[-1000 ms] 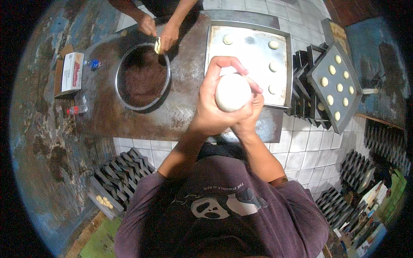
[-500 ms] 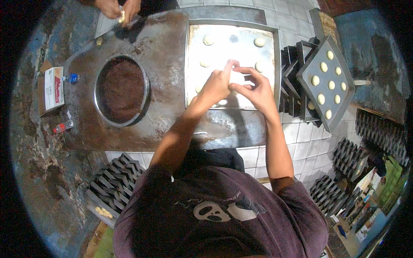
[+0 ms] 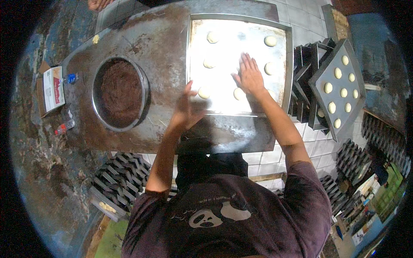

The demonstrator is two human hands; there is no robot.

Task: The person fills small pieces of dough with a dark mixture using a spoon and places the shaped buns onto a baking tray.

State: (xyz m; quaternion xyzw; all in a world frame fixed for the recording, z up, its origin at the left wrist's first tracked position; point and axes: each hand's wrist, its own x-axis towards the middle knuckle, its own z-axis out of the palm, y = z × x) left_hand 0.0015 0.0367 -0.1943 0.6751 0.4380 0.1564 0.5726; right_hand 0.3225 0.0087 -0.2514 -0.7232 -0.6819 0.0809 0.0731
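Note:
A large metal baking tray [image 3: 195, 60] lies on the worn metal table [image 3: 163, 34] and carries several pale dough balls [image 3: 270, 41]. My right hand [image 3: 249, 76] lies flat and spread on the tray's middle, pressing down next to a dough ball [image 3: 239, 93]. My left hand [image 3: 186, 108] hovers with fingers apart at the tray's near left corner, close to another dough ball [image 3: 204, 92], holding nothing.
A round metal bowl of dark brown filling [image 3: 121, 93] sits left of the tray. A second tray with dough balls [image 3: 340, 88] rests on stacked racks at the right. Another person's hand [image 3: 98, 4] shows at the far edge. A box [image 3: 53, 88] lies at the left.
The big dough ball held in both hands a second ago is gone from them. Both hands went down to the tray; the right now lies flat, the left has drawn back.

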